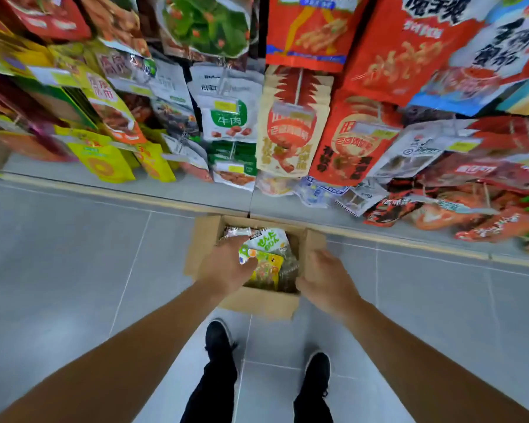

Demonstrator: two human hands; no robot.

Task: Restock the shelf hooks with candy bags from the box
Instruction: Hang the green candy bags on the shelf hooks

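- At frame centre, on the grey tiled floor [74, 254]: open brown cardboard box [258, 302], flaps out, parked right against the shelf base, presumably so bags travel a short way up to the hooks.
- Left hand [226, 267] is down in the box, grip closed on a green-and-white candy bag [264, 242]: thumb on its near face, fingers curled over the top edge. Looks like the pick for the next hang.
- Right hand [324, 279] sits at the box's right wall, fingers curled over the rim. Likely steadying the box against the pull. Whether it actually clamps the cardboard or just rests there, cannot tell.
- More stock under the held bag: yellow-and-orange printed candy packet [266, 271], plus something dark and netted at lower right of the box, not identifiable.
- Upper half of frame: hanging snack packets [287, 123] packed tight on the rack, overlapping.
- Hidden or unclear:
  - Hooks themselves mostly buried behind packets; no free hook visible from here.
  - Left fingertips hidden behind the bag.
  - Box depth and remaining count hidden by the hands.
  - Edges of frame smeared by wide-angle blur; print unreadable there.
- Black shoes [219, 337] at bottom centre, person standing over the box.
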